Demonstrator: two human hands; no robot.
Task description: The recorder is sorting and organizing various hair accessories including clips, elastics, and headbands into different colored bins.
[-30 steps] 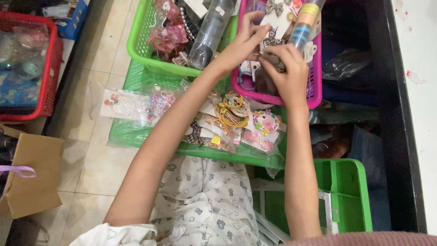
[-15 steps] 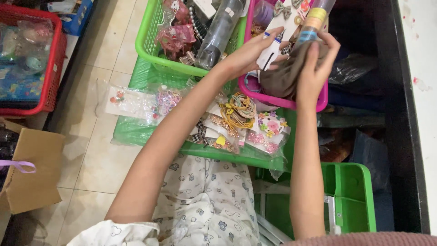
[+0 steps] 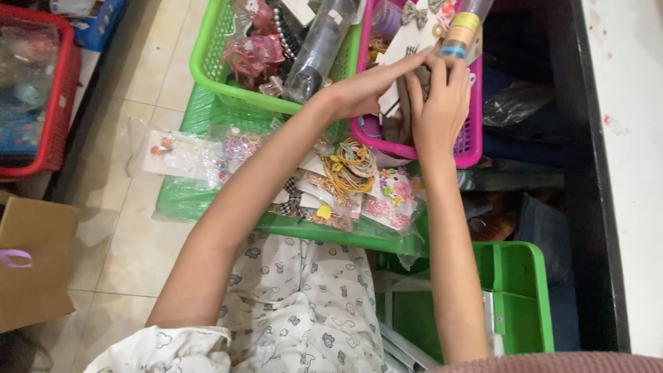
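Both our hands work inside the pink basket [image 3: 469, 148] at the far side of the scene. Our right hand [image 3: 436, 110] has its grip clamped on a bunch of brownish-grey fabric [image 3: 402, 117], which hangs down into the basket just left of the palm; the fingers curl over the top of the bunch and press it against the basket's contents. Our left hand [image 3: 362, 86] reaches in from the left with its fingers stretched out long and flat, the tips laid on a white card [image 3: 400, 52] that stands among the hair accessories. We cannot tell whether this hand pinches the card or only steadies it, as the thumb is hidden.

The fabric lies directly under and against the right hand, its long axis running up and down in the picture, from the fingertips towards the near wall of the basket. The right hand is therefore the nearer; the left fingertips meet it at the fabric's far end.

To the left stands a green basket [image 3: 207, 69] with pink trinkets and a dark bottle. Nearer us, a green tray [image 3: 186, 200] carries bagged hair ties [image 3: 352, 166] and clips. A red basket [image 3: 62, 103] sits on the floor at far left.
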